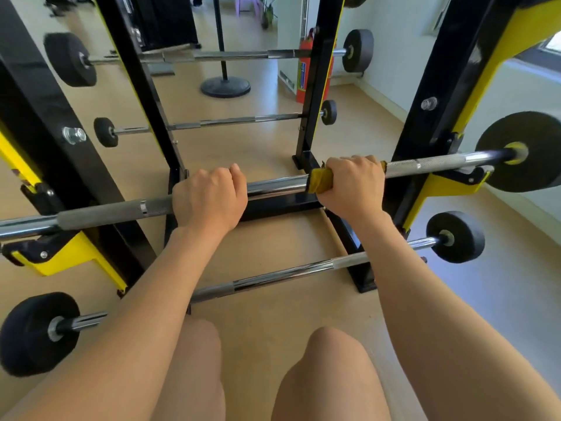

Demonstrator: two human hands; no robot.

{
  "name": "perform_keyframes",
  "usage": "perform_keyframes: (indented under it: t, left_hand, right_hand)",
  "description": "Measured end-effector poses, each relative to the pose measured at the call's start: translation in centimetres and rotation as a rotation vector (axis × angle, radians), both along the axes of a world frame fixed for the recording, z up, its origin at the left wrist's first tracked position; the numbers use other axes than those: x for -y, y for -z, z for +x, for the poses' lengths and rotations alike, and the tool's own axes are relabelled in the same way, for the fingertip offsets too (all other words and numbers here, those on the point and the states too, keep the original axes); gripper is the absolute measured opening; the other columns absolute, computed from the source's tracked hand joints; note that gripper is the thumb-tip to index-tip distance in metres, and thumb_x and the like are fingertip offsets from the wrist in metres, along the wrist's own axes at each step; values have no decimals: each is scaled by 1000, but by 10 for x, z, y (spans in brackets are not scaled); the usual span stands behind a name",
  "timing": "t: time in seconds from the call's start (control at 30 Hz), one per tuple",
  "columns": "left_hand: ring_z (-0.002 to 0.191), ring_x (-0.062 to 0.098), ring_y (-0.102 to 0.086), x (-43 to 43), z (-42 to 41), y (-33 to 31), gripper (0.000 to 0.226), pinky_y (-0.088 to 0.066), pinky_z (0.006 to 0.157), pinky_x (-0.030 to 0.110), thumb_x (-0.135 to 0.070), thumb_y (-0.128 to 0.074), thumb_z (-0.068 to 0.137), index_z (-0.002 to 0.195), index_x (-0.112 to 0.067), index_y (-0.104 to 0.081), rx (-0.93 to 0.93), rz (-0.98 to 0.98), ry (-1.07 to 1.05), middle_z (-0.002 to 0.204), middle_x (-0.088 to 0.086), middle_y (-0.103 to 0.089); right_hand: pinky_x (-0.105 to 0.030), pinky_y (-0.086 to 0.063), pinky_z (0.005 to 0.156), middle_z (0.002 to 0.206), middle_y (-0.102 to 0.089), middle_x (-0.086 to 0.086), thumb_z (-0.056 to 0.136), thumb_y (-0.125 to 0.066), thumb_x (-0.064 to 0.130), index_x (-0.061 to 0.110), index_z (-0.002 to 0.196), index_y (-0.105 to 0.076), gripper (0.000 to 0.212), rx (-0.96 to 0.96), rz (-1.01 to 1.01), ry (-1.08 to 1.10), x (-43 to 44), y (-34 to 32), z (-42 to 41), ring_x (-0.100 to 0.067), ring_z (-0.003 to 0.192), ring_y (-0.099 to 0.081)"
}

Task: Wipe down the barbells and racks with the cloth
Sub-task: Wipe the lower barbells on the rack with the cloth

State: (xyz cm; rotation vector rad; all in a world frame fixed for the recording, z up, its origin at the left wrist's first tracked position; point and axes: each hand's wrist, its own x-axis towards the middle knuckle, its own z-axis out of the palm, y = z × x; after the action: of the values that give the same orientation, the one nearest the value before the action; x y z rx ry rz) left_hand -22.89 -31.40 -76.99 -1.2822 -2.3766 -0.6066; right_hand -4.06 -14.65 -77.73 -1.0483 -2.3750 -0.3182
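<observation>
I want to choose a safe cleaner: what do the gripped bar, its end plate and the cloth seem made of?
The bar looks like chromed steel: mirror-bright centre, matte grey knurled sections. The end plate seems black rubber or rubber-coated, dull and slightly rough. The cloth under the right hand looks like soft yellow fabric, creased.

Four barbells [279,183], two grips [209,199], one cloth [320,180].

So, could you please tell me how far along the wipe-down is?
Nothing visibly marks any part as finished. In hand: the right hand wraps the yellow cloth round the upper barbell near its middle, while the left hand grips the bare bar. Left, seemingly: the lower barbell and the black-and-yellow rack, neither touched by the cloth.
</observation>
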Motion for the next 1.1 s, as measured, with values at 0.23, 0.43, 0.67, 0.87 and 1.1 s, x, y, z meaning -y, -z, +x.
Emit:
perform_keyframes:
  t: [0.23,0.43,0.67,0.87,1.1]
  left_hand:
    - [60,32,-61,-8,0,-8,60,-59,65,41,-46,-31,107,65,-13,-57,107,-71,-68,63,11,-60]
    - [89,35,-61,-42,17,-16,77,-52,85,44,-63,-14,103,97,-2,-60,301,-145,-264,93,16,-64]
    - [74,26,-65,-112,90,-37,60,-55,69,39,-50,-25,110,83,-19,-68,291,56,345,82,6,-70]
    - [59,4,-46,-147,127,-33,38,-33,49,24,-40,-35,110,91,-21,-62,228,-120,519,76,-3,-59]
    - [87,25,-58,-175,161,-54,31,-41,65,36,-22,-71,90,116,-20,-54,68,-489,618,100,4,-56]
  right_hand:
    - [-37,-39,77,66,-53,3,90,-60,46,23,75,-55,28,2,5,54,1,4,-5,-23,66,-53]
    - [-44,-38,98,88,-67,5,83,-69,48,26,93,-69,24,-141,-29,-19,38,13,-27,-25,93,-61]
    - [-44,-40,103,125,-69,-5,82,-73,33,16,125,-70,46,-21,22,-405,-2,18,17,-30,116,-58]
    - [-48,-38,113,125,-64,2,99,-49,37,26,129,-62,35,-85,-148,-55,-82,6,124,-25,122,-55]
    - [-50,-21,128,152,-55,-12,105,-51,8,12,124,-71,28,-581,-340,274,-51,3,88,-35,153,-32]
